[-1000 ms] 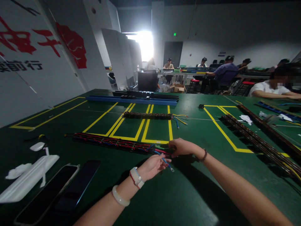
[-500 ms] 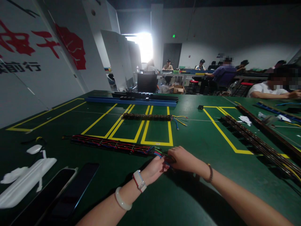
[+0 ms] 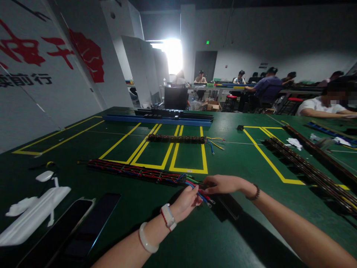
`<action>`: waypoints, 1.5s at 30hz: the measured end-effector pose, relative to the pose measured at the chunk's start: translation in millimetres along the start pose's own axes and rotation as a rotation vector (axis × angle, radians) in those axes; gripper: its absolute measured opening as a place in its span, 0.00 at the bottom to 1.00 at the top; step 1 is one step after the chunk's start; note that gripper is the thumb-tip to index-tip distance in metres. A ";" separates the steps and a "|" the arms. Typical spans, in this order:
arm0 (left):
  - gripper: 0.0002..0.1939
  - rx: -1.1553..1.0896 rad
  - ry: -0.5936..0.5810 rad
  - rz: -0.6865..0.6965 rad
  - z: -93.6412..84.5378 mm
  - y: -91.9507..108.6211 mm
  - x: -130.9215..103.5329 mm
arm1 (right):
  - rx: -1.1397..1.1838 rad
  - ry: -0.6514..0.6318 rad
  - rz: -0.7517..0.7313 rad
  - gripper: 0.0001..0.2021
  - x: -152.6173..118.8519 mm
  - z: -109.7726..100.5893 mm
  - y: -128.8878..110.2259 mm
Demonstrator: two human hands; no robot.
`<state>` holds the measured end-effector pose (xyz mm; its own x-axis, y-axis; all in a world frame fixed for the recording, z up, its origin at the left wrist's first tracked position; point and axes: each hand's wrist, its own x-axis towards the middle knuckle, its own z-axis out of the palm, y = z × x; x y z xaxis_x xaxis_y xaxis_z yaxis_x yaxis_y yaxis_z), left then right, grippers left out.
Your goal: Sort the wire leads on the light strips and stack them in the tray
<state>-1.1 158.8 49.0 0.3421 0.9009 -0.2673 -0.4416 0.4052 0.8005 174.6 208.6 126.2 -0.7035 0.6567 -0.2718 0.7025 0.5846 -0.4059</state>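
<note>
A long bundle of dark rods laced with red and blue wires, a wiring harness [image 3: 134, 172], lies across the table in front of me. Loose red, blue and green wires leave its right end. My left hand [image 3: 187, 201] pinches the blue and red wires [image 3: 201, 193] near their tips, where metal ring terminals [image 3: 209, 203] stick out. Just right of it, my right hand [image 3: 223, 184] reaches over the same wires with thumb and fingers apart. Its fingertips are at the wires; whether they touch is unclear.
A second, shorter bundle [image 3: 177, 139] with yellow and blue leads lies farther back. Behind it is a blue rail [image 3: 158, 120]. More long bundles [image 3: 309, 171] lie at right. Two phones [image 3: 95, 219] and a white sleeve-like item [image 3: 33, 216] are at left. A co-worker [image 3: 320, 104] sits at far right.
My right hand has loosened from a closer grip and its fingers have spread. The red and blue wire ends with terminals now show below it. My left hand still holds the wires.
</note>
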 end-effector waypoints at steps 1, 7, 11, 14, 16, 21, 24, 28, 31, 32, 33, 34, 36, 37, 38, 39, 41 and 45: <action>0.04 -0.004 0.000 0.006 -0.8 -1.0 -0.1 | 0.013 0.023 -0.002 0.21 0.6 0.1 3.1; 0.09 -0.055 -0.021 0.012 -4.0 -3.7 0.3 | -0.304 0.322 0.121 0.11 14.9 9.5 10.5; 0.11 -0.098 0.010 0.003 -3.3 -3.3 1.3 | -0.572 0.415 0.135 0.10 31.8 8.6 14.1; 0.10 -0.120 0.015 -0.008 -4.6 -4.1 3.8 | -0.690 0.487 0.096 0.09 44.5 4.8 19.7; 0.10 -0.134 0.001 -0.007 -6.9 -5.5 6.6 | -0.766 0.524 0.045 0.08 51.7 3.6 23.6; 0.09 -0.178 -0.032 0.010 -10.8 -6.8 10.3 | -0.874 0.566 -0.003 0.06 61.2 9.2 32.7; 0.08 -0.166 -0.040 0.003 -9.5 -4.4 9.0 | -0.892 0.623 -0.043 0.06 57.5 17.7 38.1; 0.10 -0.147 -0.056 -0.011 -8.5 -2.6 8.6 | -0.799 0.748 -0.177 0.09 38.9 34.1 36.6; 0.09 -0.169 -0.059 0.000 -9.8 -4.5 10.6 | -0.597 0.777 -0.301 0.13 18.0 47.4 28.0; 0.09 -0.182 -0.063 0.005 -10.4 -5.5 11.5 | -0.530 0.763 -0.342 0.15 10.8 51.4 24.8; 0.09 -0.196 -0.068 0.010 -11.1 -6.5 12.3 | -0.473 0.742 -0.382 0.16 4.0 54.9 21.8; 0.09 -0.206 -0.074 0.012 -11.7 -7.4 13.0 | -0.424 0.717 -0.414 0.17 -2.3 58.0 19.3; 0.11 -0.214 -0.081 0.008 -12.7 -8.5 13.6 | -0.342 0.658 -0.447 0.18 -12.0 63.1 15.6; 0.12 -0.216 -0.079 0.001 -13.0 -8.6 13.5 | -0.304 0.636 -0.447 0.18 -15.1 65.0 14.6; 0.12 -0.214 -0.072 -0.009 -13.2 -8.5 13.0 | -0.264 0.624 -0.437 0.17 -16.8 66.4 14.1; 0.13 -0.210 -0.066 -0.018 -13.1 -8.3 12.2 | -0.217 0.626 -0.417 0.16 -17.2 67.3 14.0; 0.13 -0.196 -0.057 -0.019 -12.4 -7.7 10.0 | -0.094 0.667 -0.356 0.15 -14.2 67.1 14.3; 0.09 -0.138 -0.026 0.052 -9.7 -8.4 5.6 | 0.234 0.738 -0.208 0.18 1.3 57.0 11.5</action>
<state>-3.5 161.9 35.6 0.3366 0.9176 -0.2116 -0.5686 0.3772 0.7310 175.7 189.0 71.4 -0.5076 0.7387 0.4434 0.4664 0.6683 -0.5795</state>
